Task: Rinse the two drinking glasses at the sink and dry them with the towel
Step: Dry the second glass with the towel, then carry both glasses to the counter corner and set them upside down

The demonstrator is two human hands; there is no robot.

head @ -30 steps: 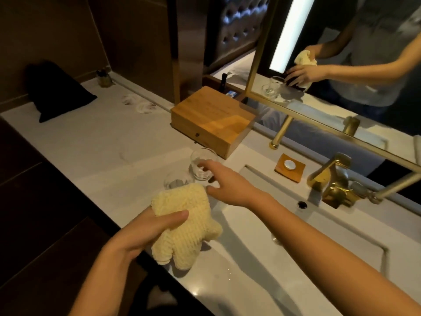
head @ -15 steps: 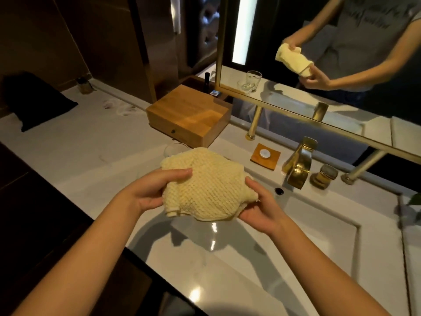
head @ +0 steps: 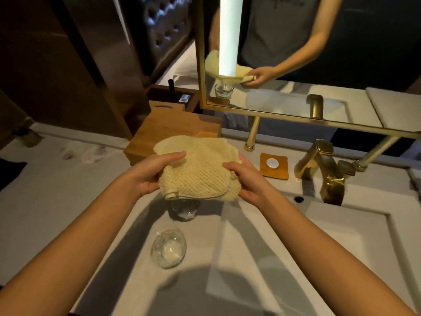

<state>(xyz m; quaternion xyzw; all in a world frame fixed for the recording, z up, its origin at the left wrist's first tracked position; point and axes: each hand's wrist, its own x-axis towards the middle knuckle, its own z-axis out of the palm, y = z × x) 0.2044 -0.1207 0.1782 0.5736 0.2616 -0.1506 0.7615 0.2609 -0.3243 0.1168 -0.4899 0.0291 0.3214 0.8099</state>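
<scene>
Head view: both hands hold the pale yellow towel (head: 200, 172) in the air, left of the gold faucet (head: 328, 179) and above the sink's far left corner. The left hand (head: 145, 179) grips the towel's left side with the thumb on top and the fingers curled underneath. The right hand (head: 248, 183) grips the right side the same way, thumb over the bunched cloth. The towel is crumpled between them, and a rolled hem hangs off its near edge.

One drinking glass (head: 182, 209) stands upright directly below that hem, well left of the faucet, its rim hidden by the cloth. The second glass (head: 168, 247) stands nearer the person, just beside the first and apart from it, fully in view from above. Both sit at the left edge of the sink (head: 319, 247); whether they are on the rim or just inside cannot be told in the shadow.

The basin in front of the faucet lies open between the two forearms. Left of the glasses the pale surface (head: 45, 201) stretches bare to its dark front edge. Behind the towel a wooden box (head: 168, 131) sits against the wall, and a small orange coaster (head: 282, 173) lies just left of the faucet. The gold-framed mirror (head: 273, 114) hangs above, reflecting the towel and one glass.
</scene>
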